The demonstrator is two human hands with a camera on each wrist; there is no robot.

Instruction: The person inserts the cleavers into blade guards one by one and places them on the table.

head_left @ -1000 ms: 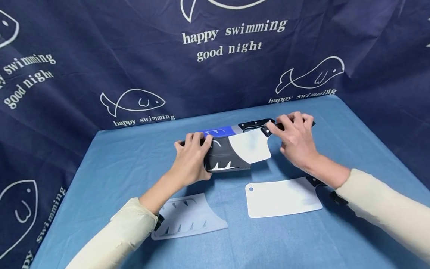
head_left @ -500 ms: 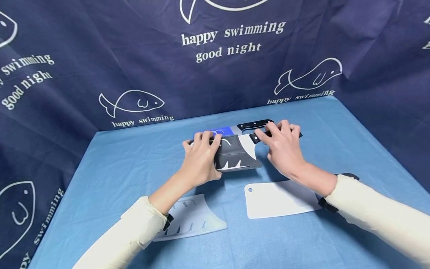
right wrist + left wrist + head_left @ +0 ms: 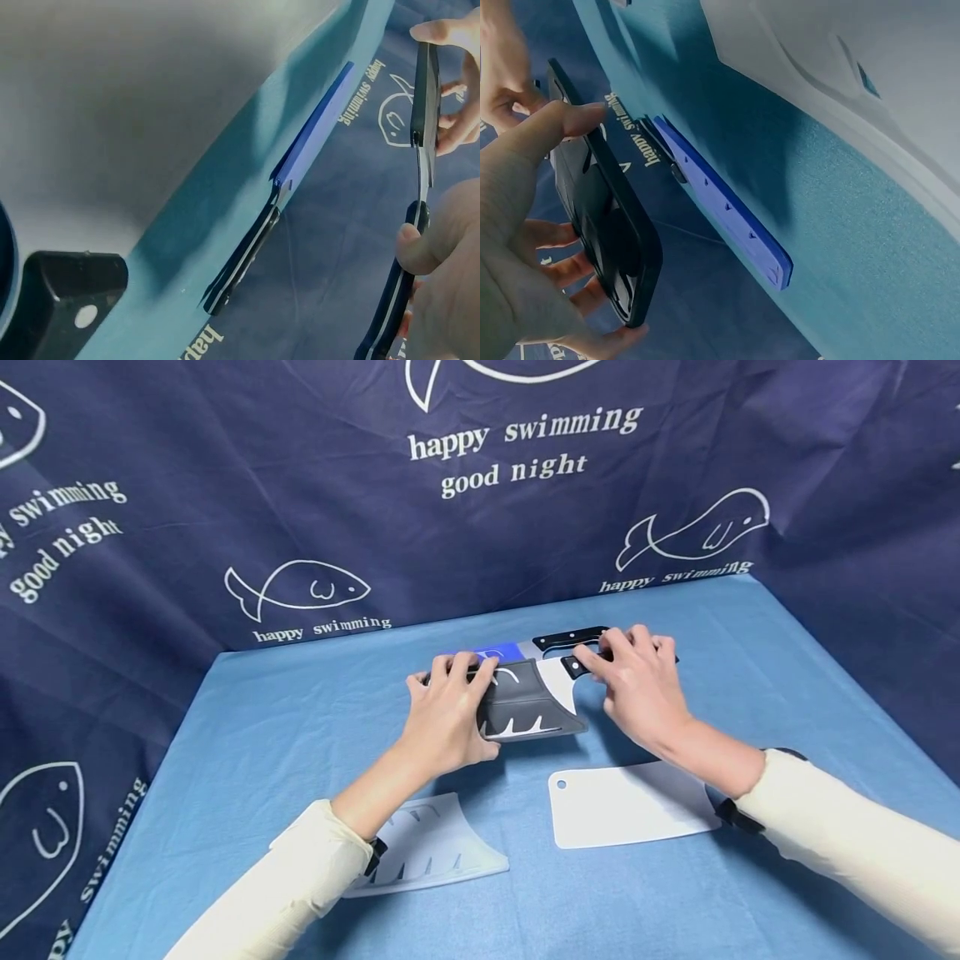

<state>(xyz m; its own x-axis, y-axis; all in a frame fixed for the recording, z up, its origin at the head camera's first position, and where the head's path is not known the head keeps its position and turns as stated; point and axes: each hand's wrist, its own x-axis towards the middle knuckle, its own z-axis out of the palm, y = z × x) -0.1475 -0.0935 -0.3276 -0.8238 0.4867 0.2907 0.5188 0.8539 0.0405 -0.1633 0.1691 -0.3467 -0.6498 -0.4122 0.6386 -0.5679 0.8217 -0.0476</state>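
Surface [image 3: 247, 752] cut off at bottom. Loose white cleaver [image 3: 630, 806] below right grip [image 3: 641, 685], handle mostly behind right sleeve [image 3: 847, 814]. Pale sheath [image 3: 431, 847] below left grip [image 3: 450, 718], left end behind left sleeve [image 3: 296, 864]. Black sheath [image 3: 517, 702], white tooth marks, clasped by left grip. Held cleaver [image 3: 557, 683] between grips: blade mostly inside black sheath, white wedge exposed, black handle clutched and mostly covered by right grip. Blue-sheathed knife [image 3: 512, 651] just beyond, partly hidden.

On the blue-covered table [image 3: 262, 735], a pale blade cover [image 3: 435, 847], a white-bladed cleaver [image 3: 630, 806], a blue-sheathed knife [image 3: 529, 649]
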